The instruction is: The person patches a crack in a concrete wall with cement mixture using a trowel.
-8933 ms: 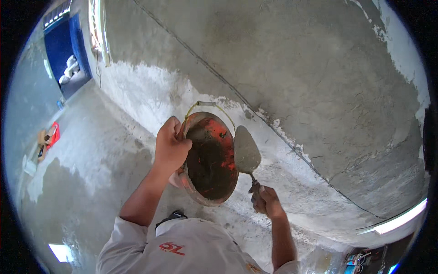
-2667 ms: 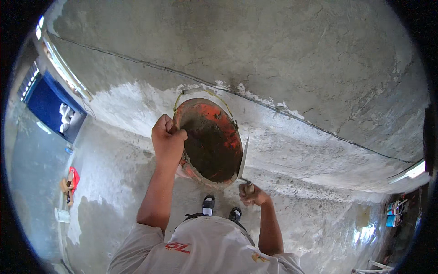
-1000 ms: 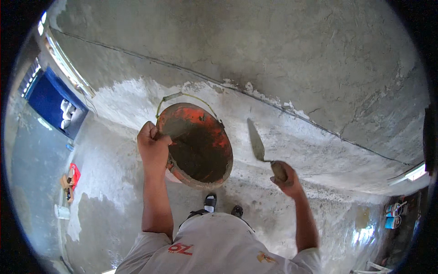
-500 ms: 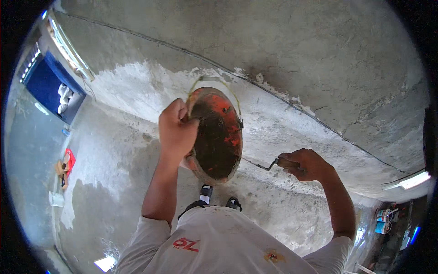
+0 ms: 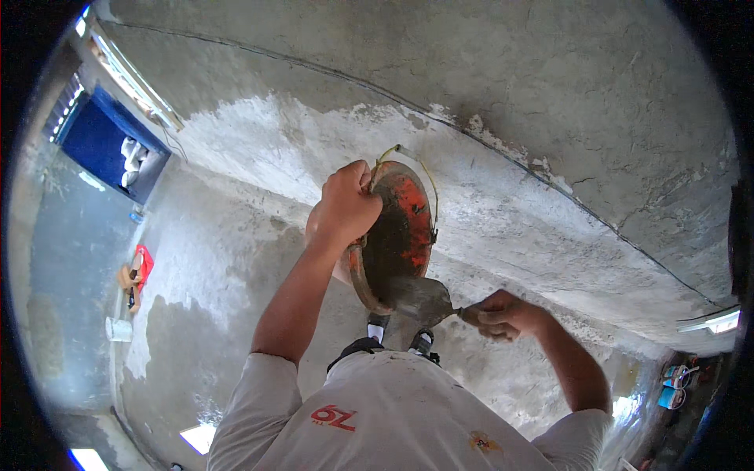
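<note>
My left hand (image 5: 349, 206) grips the rim of an orange bucket (image 5: 415, 192), which is tilted so that its mouth shows. Dark wet mortar (image 5: 385, 243) coats the inside, and a wire handle arches over the far side. In my right hand (image 5: 506, 314) is the handle of a trowel (image 5: 422, 298), the fingers wrapped around it. The trowel's broad, mortar-smeared blade lies across the bucket's near right rim. How much mortar is at the bottom I cannot make out.
A grey plastered wall (image 5: 550, 102) rises ahead, with a cable (image 5: 503, 149) running along it. The concrete floor (image 5: 212, 290) has pale patches. At the far left are a blue doorway (image 5: 106, 145), a red bag (image 5: 144, 263) and a white bucket (image 5: 118, 329). Paint pails (image 5: 674, 385) stand at the right.
My right hand has brought the trowel left and down, so its blade now shows over the bucket's rim. The bucket and my left hand have shifted slightly right in view.
</note>
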Tool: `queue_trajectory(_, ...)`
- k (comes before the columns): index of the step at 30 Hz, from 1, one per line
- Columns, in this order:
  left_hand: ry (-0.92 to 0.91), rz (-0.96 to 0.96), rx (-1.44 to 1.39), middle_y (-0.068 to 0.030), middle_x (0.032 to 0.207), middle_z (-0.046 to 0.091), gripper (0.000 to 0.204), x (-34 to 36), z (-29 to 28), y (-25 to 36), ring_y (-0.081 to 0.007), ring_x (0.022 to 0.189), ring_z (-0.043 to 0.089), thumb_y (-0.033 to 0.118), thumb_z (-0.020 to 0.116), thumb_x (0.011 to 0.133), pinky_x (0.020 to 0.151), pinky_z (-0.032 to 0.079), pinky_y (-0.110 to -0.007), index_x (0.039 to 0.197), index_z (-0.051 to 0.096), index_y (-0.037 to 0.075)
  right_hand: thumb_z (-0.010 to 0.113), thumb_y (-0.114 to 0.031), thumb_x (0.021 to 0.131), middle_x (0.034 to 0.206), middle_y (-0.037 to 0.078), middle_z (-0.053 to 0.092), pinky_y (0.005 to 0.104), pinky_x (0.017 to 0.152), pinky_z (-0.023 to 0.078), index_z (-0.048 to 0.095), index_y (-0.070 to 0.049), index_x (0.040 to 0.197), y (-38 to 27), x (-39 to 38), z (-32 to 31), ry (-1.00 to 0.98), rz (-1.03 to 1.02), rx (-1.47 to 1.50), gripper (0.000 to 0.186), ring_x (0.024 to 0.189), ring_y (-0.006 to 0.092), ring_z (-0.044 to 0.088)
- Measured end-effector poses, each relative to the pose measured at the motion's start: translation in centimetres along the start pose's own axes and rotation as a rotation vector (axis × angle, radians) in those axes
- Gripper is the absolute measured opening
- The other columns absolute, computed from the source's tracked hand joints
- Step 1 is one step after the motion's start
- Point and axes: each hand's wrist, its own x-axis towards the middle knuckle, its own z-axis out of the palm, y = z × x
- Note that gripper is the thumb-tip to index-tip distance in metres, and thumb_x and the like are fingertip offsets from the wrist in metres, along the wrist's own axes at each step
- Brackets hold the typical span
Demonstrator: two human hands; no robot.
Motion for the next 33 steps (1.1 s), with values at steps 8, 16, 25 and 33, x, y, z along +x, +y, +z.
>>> queue_trajectory(8, 0.242, 0.087, -0.173, -0.0269, 0.070, 0.052, 0.017, 0.0, 0.1, -2.7, -0.0458, 0.066, 0.051, 0.004, 0.064, 0.072, 0.059, 0.041, -0.046, 0.074, 0.049, -0.004, 0.061, -0.036, 0.101, 0.085, 0.014, 0.062, 0.0249, 0.039, 0.039, 0.045, 0.011, 0.140, 5.6, 0.2, 2.2, -0.284, -0.381, 0.755, 0.063, 0.049, 0.0140, 0.051)
queue_trajectory(16, 0.376, 0.182, -0.293, -0.0091, 0.062, 0.027, 0.034, -3.5, 1.0, -3.3, -0.0197, 0.062, 0.025, -0.005, 0.062, 0.067, 0.053, 0.029, -0.037, 0.069, 0.029, 0.003, 0.064, -0.044, 0.094, 0.084, 0.013, 0.063, 0.0289, 0.042, 0.045, 0.059, 0.005, 0.119, -12.1, -13.2, 2.0, 0.356, -1.177, 0.146, 0.055, 0.056, 0.0184, 0.059)
queue_trajectory(25, 0.339, 0.026, -0.262, -0.0042, 0.065, 0.019, 0.039, -3.0, 0.9, -6.0, -0.0177, 0.063, 0.021, -0.003, 0.061, 0.076, 0.055, 0.024, -0.037, 0.068, 0.023, 0.006, 0.059, -0.030, 0.101, 0.090, 0.006, 0.062, 0.0309, 0.058, 0.048, 0.063, -0.001, 0.119, -35.2, -26.4, 4.3, 1.242, -1.574, -0.454, 0.035, 0.069, 0.0151, 0.061)
queue_trajectory(33, 0.373, -0.042, -0.172, -0.0097, 0.065, 0.036, 0.030, -3.9, -0.4, -8.4, -0.0297, 0.065, 0.038, 0.006, 0.066, 0.079, 0.060, 0.034, -0.045, 0.069, 0.037, 0.003, 0.060, -0.013, 0.094, 0.108, 0.019, 0.066, 0.0394, 0.060, 0.055, 0.053, -0.003, 0.136, -43.4, -26.7, -1.8, 2.225, -1.414, -1.754, 0.043, 0.069, 0.0275, 0.066)
